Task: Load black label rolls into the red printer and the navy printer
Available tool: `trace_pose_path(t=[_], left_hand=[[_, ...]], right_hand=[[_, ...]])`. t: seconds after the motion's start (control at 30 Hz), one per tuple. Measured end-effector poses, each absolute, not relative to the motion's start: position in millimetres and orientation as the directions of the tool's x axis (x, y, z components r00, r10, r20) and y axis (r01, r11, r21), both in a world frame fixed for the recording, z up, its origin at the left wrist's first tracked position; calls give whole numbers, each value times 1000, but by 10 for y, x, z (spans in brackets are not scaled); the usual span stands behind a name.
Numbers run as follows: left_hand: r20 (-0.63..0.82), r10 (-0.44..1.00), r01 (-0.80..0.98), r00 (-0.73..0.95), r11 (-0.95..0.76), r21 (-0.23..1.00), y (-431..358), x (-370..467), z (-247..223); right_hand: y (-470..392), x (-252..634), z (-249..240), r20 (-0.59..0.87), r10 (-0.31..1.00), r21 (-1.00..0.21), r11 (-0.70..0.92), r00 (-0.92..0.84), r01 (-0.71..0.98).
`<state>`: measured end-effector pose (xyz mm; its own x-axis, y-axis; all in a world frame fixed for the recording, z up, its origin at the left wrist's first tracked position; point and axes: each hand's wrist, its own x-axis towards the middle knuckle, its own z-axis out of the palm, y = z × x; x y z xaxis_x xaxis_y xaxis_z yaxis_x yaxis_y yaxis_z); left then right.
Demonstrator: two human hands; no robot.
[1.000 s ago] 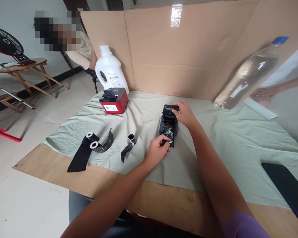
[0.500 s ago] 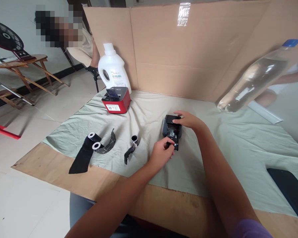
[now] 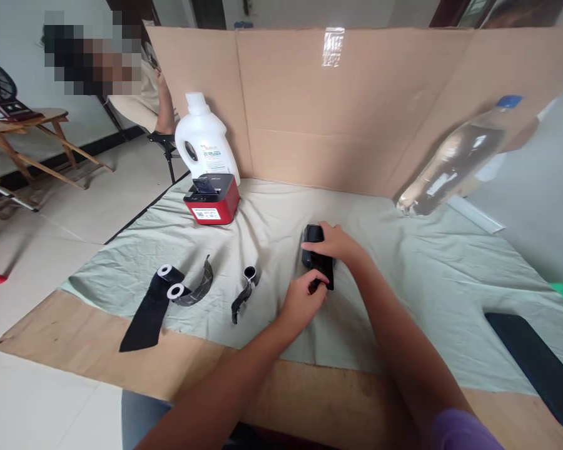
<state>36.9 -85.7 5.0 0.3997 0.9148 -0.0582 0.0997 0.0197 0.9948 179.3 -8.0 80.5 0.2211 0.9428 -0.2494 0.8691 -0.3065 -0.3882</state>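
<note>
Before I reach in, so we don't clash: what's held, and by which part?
The left hand pinches the black strip near its lower end; the right hand clasps the dark device across its top.

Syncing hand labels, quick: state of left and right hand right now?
Left hand: closed, pinching the black strip.
Right hand: partly open, fingers over the small black device.

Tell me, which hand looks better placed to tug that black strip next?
Probably the left hand: its fingers pinch at the near end of the black strip, while the right hand lies across the black device.
</note>
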Motion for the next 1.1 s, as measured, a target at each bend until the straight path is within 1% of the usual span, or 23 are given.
trace_pose_path(t=[0.07,0.13,0.23,0.37,0.43,0.53,0.6,0.67,0.77,0.83,0.9,0.93,0.97,1.03,1.1], left_hand=[[19,898,136,440,-87,987,-875,351,31],[79,866,166,494,-182,969,-899,337,22],[97,815,211,572,-261,942,-932,327,26],[62,787,291,614,-299,909,-950,337,49],[47,782,325,621,-312,893,-953,346,57],[37,777,357,629,-331,874,-966,346,56],[33,775,367,632,-336,867,-980,337,51],[32,771,367,636,-339,866,-987,324,46],[37,768,360,640,-342,868,-966,319,33],[41,769,357,637,-342,869,-944,337,23],[56,776,341,628,-340,877,-953,364,37],[74,778,320,624,-341,884,-981,370,68],[102,775,285,624,-347,893,-1029,363,123],[194,754,162,627,-370,915,-1173,278,322],[309,743,6,594,-388,922,-1328,57,628]], right_hand=[[-138,1589,806,-235,933,-315,-338,272,887],[-184,1501,792,-196,935,-302,-345,297,889],[-268,1717,772,-121,942,-361,-335,313,870],[-479,2608,754,31,916,-413,-353,400,840],[-613,3148,727,101,859,-417,-421,502,805],[-785,3828,650,168,698,-405,-595,696,694],[-850,4131,577,179,618,-387,-671,765,633],[-868,4321,496,178,581,-377,-706,794,600],[-834,4463,412,172,563,-360,-728,809,583],[-800,4487,413,142,561,-344,-744,815,573],[-772,4432,466,104,549,-299,-778,829,553],[-758,4363,507,113,544,-262,-791,831,553],[-740,4260,552,157,549,-223,-790,821,571],[-679,3946,635,312,602,-161,-729,735,665],[-559,3503,684,441,693,-149,-571,571,808]])
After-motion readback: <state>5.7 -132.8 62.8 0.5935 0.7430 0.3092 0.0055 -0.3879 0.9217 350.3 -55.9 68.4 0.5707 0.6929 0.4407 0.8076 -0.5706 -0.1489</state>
